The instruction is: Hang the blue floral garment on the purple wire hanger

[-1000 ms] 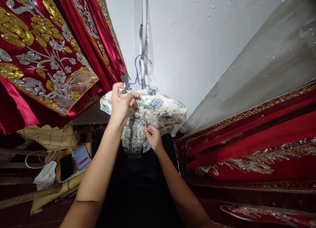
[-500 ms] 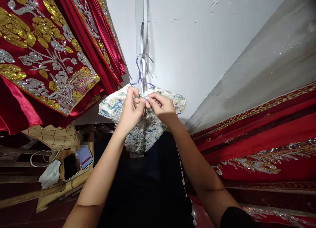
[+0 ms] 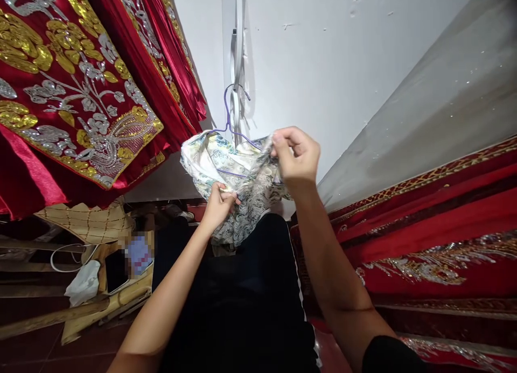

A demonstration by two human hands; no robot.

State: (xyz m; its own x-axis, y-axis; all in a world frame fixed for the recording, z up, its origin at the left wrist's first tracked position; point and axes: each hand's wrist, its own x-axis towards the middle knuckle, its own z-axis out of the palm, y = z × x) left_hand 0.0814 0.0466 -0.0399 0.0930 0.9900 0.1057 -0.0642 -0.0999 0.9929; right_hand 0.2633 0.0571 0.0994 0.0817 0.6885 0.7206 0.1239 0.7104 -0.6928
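Note:
A pale blouse with a blue-green floral pattern [image 3: 242, 222] hangs on a thin purple hanger [image 3: 227, 112], its neck opening spread so the white inside shows. My left hand [image 3: 220, 205] pinches the front edge of the blouse low at the left of the opening. Raised to the upper right, my right hand [image 3: 298, 151] pinches the opposite front edge and pulls it outward. The hanger's lower bar shows through the gap between the two edges. Folds of cloth hide the blouse's right shoulder in part.
Red garments with gold and silver sequins [image 3: 92, 93] hang at the left; more red embroidered cloth [image 3: 424, 254] hangs at the right beside a sheer grey cover [image 3: 424, 104]. On a wooden bench [image 3: 129, 295] at lower left lie two phones [image 3: 116, 271] and a crumpled white tissue [image 3: 84, 283].
My hands were together at the blouse's neckline. They have moved apart, the left down and slightly left, the right up and right, opening the front.

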